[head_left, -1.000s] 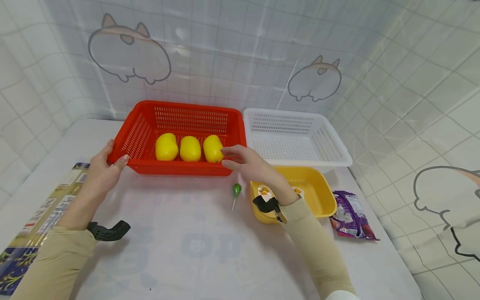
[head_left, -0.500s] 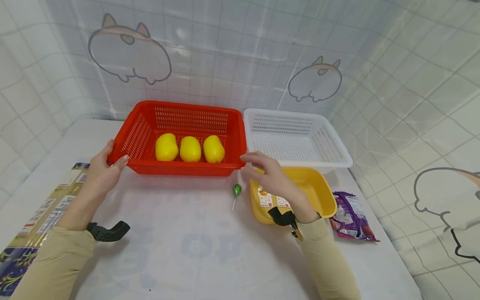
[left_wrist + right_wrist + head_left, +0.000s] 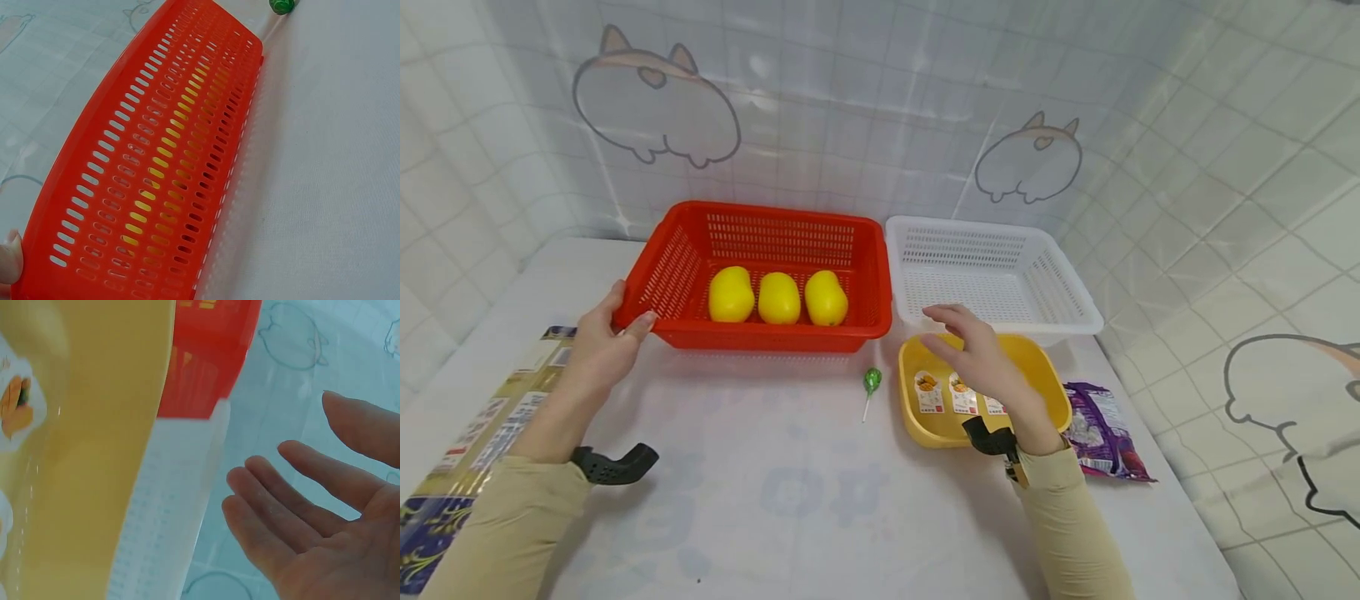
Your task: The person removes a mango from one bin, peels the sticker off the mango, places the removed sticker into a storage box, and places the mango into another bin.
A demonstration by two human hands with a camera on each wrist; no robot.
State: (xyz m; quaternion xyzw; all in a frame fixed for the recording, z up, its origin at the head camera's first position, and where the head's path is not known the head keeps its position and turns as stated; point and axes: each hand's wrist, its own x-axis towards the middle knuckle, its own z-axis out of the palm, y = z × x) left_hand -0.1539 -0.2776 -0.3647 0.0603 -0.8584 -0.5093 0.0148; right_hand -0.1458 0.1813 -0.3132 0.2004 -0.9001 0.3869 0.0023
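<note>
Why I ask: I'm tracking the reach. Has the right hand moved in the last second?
Yes. The right hand has gone right, from the red basket rim to above the yellow tray.

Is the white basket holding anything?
No, the head view shows the white basket with only its bare perforated floor, while the three yellow fruits sit in the red basket beside it.

White counter point(image 3: 790, 500) with faint printed pattern. Resting on it: red basket point(image 3: 760, 333) at rear centre; white basket point(image 3: 992, 279) just beside it to the right; yellow tray point(image 3: 917, 421) in front of the white basket; green lollipop point(image 3: 872, 382) between red basket and tray; purple packet point(image 3: 1105, 433) right of the tray; printed package point(image 3: 467, 433) at the left edge.
</note>
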